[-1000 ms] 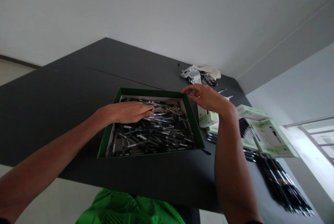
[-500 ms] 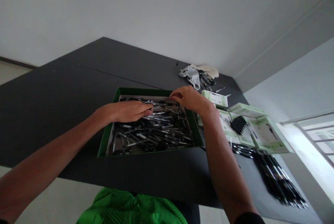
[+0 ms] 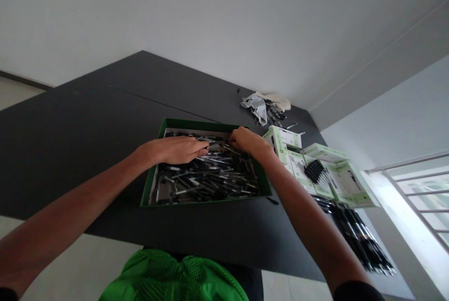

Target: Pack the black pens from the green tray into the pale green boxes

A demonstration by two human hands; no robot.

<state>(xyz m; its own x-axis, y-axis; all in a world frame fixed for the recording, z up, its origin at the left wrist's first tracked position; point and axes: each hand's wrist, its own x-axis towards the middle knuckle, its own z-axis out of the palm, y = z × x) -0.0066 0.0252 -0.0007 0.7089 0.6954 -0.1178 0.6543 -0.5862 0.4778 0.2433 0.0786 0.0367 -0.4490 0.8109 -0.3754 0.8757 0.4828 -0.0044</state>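
A green-rimmed box stands on the dark table, filled with a jumble of loose black and clear pens. My left hand reaches over its left side, palm down, fingers pressed together above the pens. What its fingertips pinch is too small to make out. At the far right corner, my right hand dips inside the rim with curled fingers. Its fingertips are down among the pens, and whatever they grip is hidden.
To the right are pale green pen cartons and an open carton with a row of pens. Bundled pens lie nearer me. Gloves and more pens sit by the wall. One dark pen piece lies beside the box.
My right hand has lowered from the box's far right rim into the pens, its fingers curling in. My left hand keeps nearly the same place over the box. The view has shifted slightly.
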